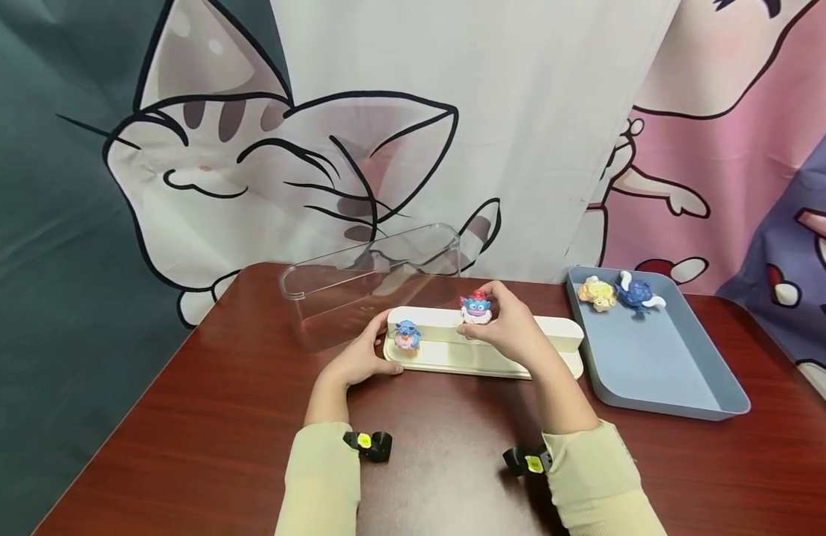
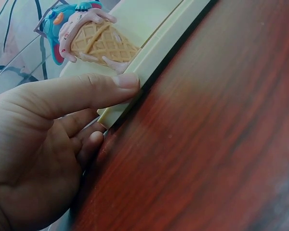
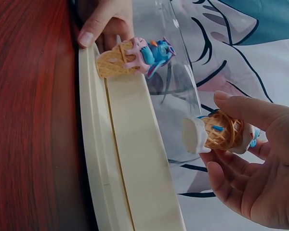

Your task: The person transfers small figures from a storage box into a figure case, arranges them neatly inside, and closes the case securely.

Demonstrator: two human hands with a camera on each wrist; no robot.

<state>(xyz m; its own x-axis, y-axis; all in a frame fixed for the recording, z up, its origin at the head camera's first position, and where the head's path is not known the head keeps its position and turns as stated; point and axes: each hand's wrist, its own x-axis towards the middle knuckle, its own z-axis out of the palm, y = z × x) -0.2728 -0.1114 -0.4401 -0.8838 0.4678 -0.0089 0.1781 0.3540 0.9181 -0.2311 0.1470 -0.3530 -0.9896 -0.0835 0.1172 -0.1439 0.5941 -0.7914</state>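
A cream two-step display base (image 1: 453, 359) lies on the table. My left hand (image 1: 355, 362) grips its left end, thumb (image 2: 127, 81) on the front edge. Near that end stands a blue character figurine (image 1: 407, 336) on a waffle cone with pink icing. My right hand (image 1: 515, 327) holds a second figurine (image 1: 476, 308), blue-faced with a red top, over the upper step. The right wrist view shows its waffle-cone body (image 3: 220, 131) and white foot between thumb and fingers, raised off the base.
A clear plastic cover (image 1: 373, 286) stands behind the base. To the right is a blue-grey tray (image 1: 661, 357) with a yellow figurine (image 1: 597, 293) and a dark blue one (image 1: 635, 292) at its far end. A printed cat curtain (image 1: 547, 134) hangs behind the table.
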